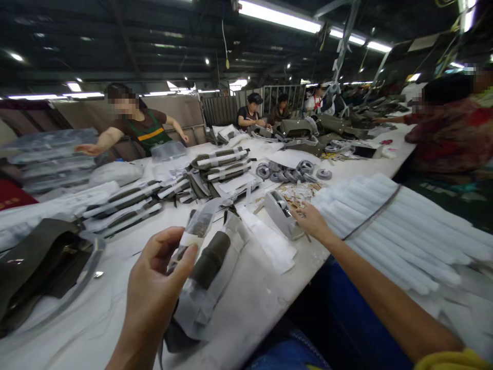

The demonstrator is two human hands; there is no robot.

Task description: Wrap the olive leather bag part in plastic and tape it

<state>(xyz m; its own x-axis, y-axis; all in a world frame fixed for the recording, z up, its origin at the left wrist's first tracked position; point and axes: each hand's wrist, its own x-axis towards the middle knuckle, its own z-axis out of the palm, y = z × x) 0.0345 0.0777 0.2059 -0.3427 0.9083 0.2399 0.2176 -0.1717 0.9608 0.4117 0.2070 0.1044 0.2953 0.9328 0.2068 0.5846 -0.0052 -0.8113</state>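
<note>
My left hand (154, 288) grips a clear plastic bag (210, 262) with a dark olive rolled strap inside, held just above the white table (96, 318); thumb and fingers pinch its folded top end. My right hand (313, 220) reaches forward to a grey tape dispenser (283, 213), fingertips touching its top by the tape edge, fingers curled. A flat empty plastic sleeve (269, 244) lies between the bag and the dispenser.
Bundles of white tubes (389, 226) lie right of the dispenser. Bagged olive straps (127, 203) and stacked ones (221, 164) fill the middle, with tape rolls (292, 172) behind. Dark gear (34, 267) sits at left. Several people work across the table and along its far end.
</note>
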